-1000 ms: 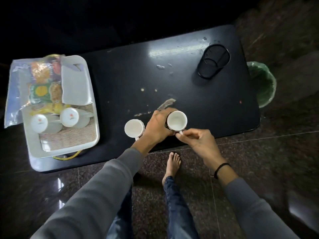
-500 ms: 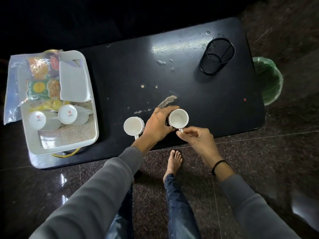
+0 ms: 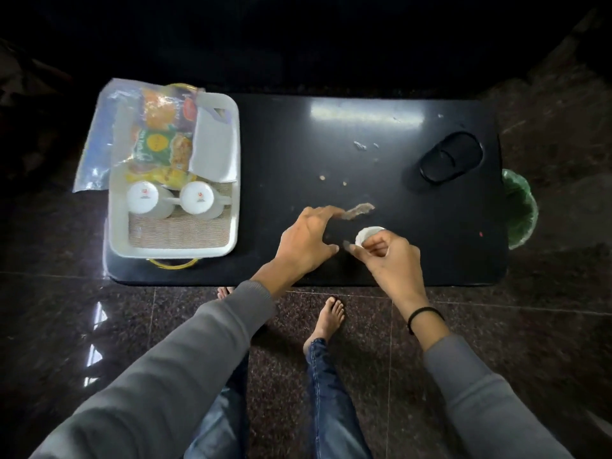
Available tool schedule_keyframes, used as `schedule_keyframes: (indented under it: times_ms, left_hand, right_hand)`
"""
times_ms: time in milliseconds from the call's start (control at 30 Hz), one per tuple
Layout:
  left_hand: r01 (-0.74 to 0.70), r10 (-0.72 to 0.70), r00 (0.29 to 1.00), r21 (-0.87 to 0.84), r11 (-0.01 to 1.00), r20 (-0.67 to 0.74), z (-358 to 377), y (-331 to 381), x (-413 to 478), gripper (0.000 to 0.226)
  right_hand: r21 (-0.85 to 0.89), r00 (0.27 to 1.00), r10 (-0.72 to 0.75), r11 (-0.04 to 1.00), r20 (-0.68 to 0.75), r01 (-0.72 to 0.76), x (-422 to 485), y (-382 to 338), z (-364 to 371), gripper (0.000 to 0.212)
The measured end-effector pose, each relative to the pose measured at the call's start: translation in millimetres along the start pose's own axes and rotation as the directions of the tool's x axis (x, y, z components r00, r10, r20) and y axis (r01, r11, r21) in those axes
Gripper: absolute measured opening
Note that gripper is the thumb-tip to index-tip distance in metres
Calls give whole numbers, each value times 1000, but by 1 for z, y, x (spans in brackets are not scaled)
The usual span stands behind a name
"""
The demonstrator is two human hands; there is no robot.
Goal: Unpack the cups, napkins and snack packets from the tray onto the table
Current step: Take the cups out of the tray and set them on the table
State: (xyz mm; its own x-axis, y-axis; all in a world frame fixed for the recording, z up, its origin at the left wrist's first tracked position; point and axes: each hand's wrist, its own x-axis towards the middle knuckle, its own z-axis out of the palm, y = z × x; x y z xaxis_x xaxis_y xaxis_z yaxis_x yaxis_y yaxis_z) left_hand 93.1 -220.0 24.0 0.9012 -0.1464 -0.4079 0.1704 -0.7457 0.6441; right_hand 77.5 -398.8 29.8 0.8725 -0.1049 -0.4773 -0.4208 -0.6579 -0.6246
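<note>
Grips a white cup in the curled right hand, low near the front edge of the table; cannot tell whether set down yet. Holds the left hand just beside it, fingers spread, grasping nothing. Reads as placing a cup, partway through unpacking: leaves two upturned cups, snack packets and napkins in the tray at the table's left end. Calls next for letting go, then reaching left over the tray's raised rim. Offers bare tabletop between tray and hands, with the mesh holder well apart at far right.
</note>
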Motion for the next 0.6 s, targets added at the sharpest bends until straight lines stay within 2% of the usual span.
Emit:
schedule_keyframes:
  times_ms: [200, 367, 467, 600]
  left_hand:
    - [70, -84, 982, -85, 994, -172, -63, -67, -23, 51]
    - [244, -274, 926, -141, 960, -262, -112, -139, -41, 41]
    - [346, -392, 885, -208, 915, -250, -129, -173, -46, 35]
    - [488, -550, 822, -319, 813, -146, -134, -201, -43, 23]
  right_hand:
    - [-17, 978, -158, 987, 137, 162, 11, -95, 76, 23]
    - [-57, 945, -228, 967, 235, 247, 19, -156, 158, 22]
    - [-163, 912, -277, 928, 302, 336, 25, -179, 198, 45]
    - [-377, 851, -361, 780, 382, 499, 36, -191, 237, 73]
